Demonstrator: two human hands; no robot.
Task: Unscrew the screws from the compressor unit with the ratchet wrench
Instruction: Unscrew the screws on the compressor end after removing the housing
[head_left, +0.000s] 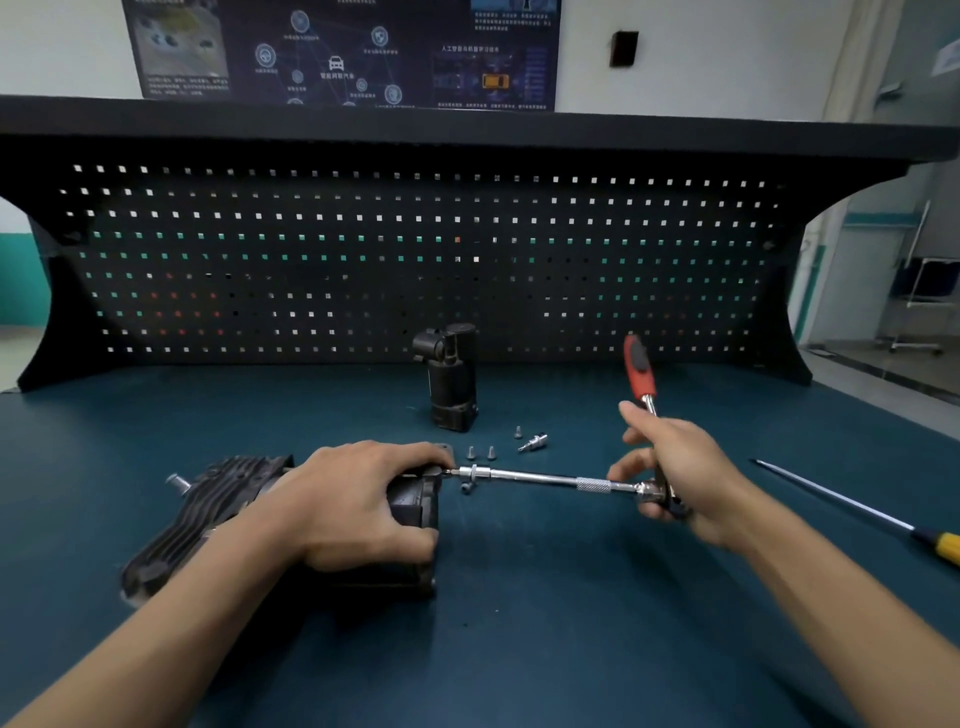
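**Compressor unit** (208, 514): dark ribbed metal housing, lying on its side on the blue-green bench top (519, 623). The left hand (363, 504) is gripping its right end.

**Ratchet wrench** (640, 371): the red-and-black handle is pointing up and away. The chrome head is sitting low in the right hand (675, 467), which is gripping the shaft. Its chrome extension bar (540, 477) is running level to the left, the tip meeting the unit's right end face.

**Screws** (471, 453): three small silver ones, loose, are standing on the bench just behind the bar. Two are sitting side by side, and the third (518, 431) a little farther back.
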